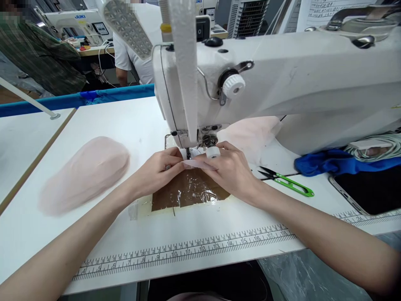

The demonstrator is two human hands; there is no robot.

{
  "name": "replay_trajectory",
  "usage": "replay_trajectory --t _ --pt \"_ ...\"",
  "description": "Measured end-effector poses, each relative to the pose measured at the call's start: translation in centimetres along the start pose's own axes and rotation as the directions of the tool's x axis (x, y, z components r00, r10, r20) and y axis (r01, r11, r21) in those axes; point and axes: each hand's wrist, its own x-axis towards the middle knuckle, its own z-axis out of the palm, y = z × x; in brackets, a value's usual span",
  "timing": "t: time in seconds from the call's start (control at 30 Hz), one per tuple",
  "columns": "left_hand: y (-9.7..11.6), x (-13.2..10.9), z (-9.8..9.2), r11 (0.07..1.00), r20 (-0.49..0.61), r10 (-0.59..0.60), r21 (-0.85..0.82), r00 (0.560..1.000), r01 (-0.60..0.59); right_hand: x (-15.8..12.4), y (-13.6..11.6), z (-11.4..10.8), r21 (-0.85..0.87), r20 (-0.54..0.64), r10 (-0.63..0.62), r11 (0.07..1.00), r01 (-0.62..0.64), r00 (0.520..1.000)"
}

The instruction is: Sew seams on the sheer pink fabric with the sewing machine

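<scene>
A small pale pink fabric piece (199,164) lies at the needle area of the white sewing machine (269,79). My left hand (161,169) pinches its left end, thumb and fingers together beside the presser foot (188,153). On the right, my right hand (233,171) holds the other end, its fingers partly hidden behind the fabric and the machine's white knob. Below both hands is a brown patch (188,190) under clear film on the table. More pale pink fabric (253,133) lies behind my right hand, under the machine arm.
A pale pink fabric pile (90,171) lies at left. Green snips (293,184), a blue cloth (328,163) and a phone (369,188) sit at right. A printed ruler (188,251) runs along the front edge. Two people (37,50) are beyond the table.
</scene>
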Motion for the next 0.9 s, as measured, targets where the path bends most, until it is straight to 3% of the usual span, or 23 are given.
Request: replay_trajectory --t 0.1,0.17,0.27,0.37,0.5,0.9 --pt "-0.5 -0.9 0.8 0.995 -0.021 0.098 0.030 0.995 -0.098 -0.3 -0.4 -0.2 0.043 0.043 -0.023 0.999 0.021 0.999" --pt "-0.9 -1.6 1.6 0.969 -0.046 0.210 0.143 0.977 -0.202 -0.6 -0.7 -0.4 0.075 0.083 -0.066 0.995 0.060 0.994" --pt "-0.9 -2.9 2.8 0.855 -0.096 0.367 0.426 0.925 -0.295 -1.2 -1.0 -0.5 0.068 0.084 -0.152 0.987 0.147 0.985" --pt "-0.1 -3.7 3.4 0.704 -0.137 0.459 0.659 0.878 -0.265 -1.6 -1.2 -0.6 0.023 0.057 -0.215 0.976 0.214 0.975" --pt "0.7 -4.2 3.6 0.626 -0.122 0.458 0.748 0.881 -0.222 -1.7 -1.2 -0.5 -0.005 0.061 -0.228 0.973 0.229 0.972" --pt "0.3 -4.2 3.6 0.670 -0.111 0.419 0.708 0.901 -0.224 -1.9 -1.1 -0.2 0.013 0.044 -0.222 0.975 0.222 0.974"
